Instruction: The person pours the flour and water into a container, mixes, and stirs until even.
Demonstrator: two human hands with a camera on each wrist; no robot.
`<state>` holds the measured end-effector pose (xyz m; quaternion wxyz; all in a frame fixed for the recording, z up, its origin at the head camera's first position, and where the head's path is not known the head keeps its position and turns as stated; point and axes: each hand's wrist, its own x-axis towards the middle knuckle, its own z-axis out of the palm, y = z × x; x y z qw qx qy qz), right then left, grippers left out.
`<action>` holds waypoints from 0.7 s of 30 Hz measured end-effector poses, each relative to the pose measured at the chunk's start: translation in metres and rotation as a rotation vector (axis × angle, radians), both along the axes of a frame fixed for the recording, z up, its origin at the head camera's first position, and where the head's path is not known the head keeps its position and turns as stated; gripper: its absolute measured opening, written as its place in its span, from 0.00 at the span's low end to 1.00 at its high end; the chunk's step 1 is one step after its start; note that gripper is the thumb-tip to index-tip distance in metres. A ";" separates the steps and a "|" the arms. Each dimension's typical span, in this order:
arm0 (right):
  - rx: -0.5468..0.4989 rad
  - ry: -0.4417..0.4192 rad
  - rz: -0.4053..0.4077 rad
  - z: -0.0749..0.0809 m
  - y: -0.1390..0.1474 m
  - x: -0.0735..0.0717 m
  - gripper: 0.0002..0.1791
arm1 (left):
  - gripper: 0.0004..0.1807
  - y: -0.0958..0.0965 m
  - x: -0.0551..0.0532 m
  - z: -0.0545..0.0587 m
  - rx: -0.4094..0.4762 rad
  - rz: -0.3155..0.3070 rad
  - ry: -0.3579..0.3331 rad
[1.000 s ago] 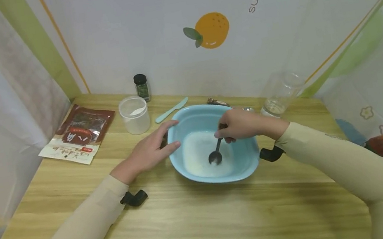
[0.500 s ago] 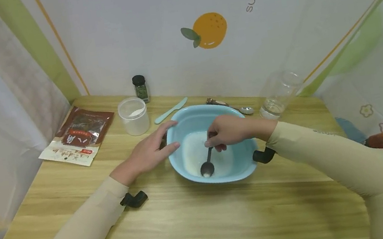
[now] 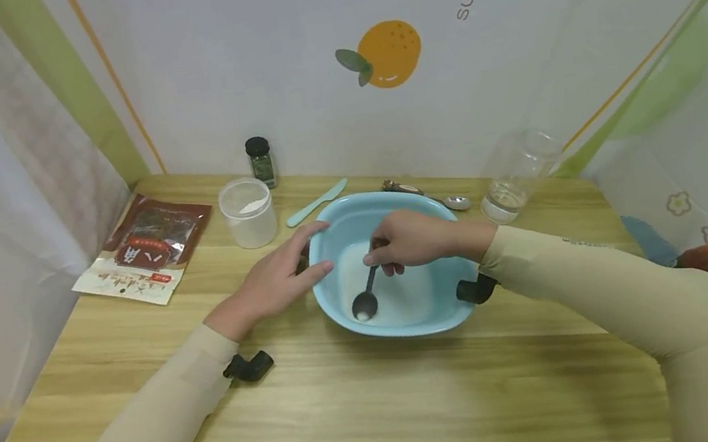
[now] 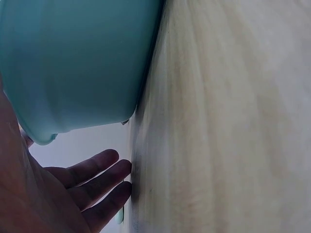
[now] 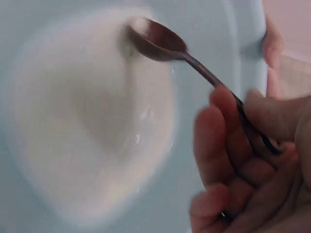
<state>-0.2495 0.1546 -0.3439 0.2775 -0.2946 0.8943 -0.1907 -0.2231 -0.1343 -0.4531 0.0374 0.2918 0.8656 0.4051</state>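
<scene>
A light blue basin (image 3: pixel 405 325) stands on the table with a milky white liquid (image 3: pixel 408 301) in its bottom. My left hand (image 3: pixel 272 276) lies at its left side, thumb and index fingertip touching the rim. The other three fingers (image 4: pixel 99 187) stretch out loosely beside the wall in the left wrist view. With my right hand (image 3: pixel 409 239) I pinch the thin handle of a dark brown spoon (image 3: pixel 365 304) between thumb and fingers. The spoon's bowl is over the left part of the liquid, tilted, with a little white stuff at its tip in the right wrist view.
Behind the basin lie a mint green plastic knife (image 3: pixel 318 203) and a metal spoon (image 3: pixel 457 202). A tub of white powder (image 3: pixel 249 218), a black-capped spice jar (image 3: pixel 260 162) and a brown packet (image 3: pixel 149 246) stand left. At right is a clear glass (image 3: pixel 509 192).
My right hand has moved left, carrying the dark spoon from the basin's middle to its left side. My left hand stays at the rim.
</scene>
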 end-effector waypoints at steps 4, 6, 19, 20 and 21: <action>0.006 0.092 -0.119 -0.001 0.001 -0.005 0.19 | 0.41 -0.002 0.000 0.000 -0.014 0.007 0.001; 0.034 0.112 -0.162 0.001 0.005 -0.006 0.18 | 0.41 -0.003 0.000 0.000 -0.014 0.008 0.002; 0.027 0.144 -0.119 0.002 0.003 -0.006 0.18 | 0.40 -0.001 0.001 0.001 -0.007 0.001 0.003; 0.046 0.145 -0.104 0.003 0.004 -0.007 0.18 | 0.40 -0.002 0.001 0.001 -0.004 0.000 0.005; 0.061 0.134 -0.077 0.004 0.004 -0.007 0.18 | 0.40 -0.002 0.001 0.001 0.000 0.001 0.005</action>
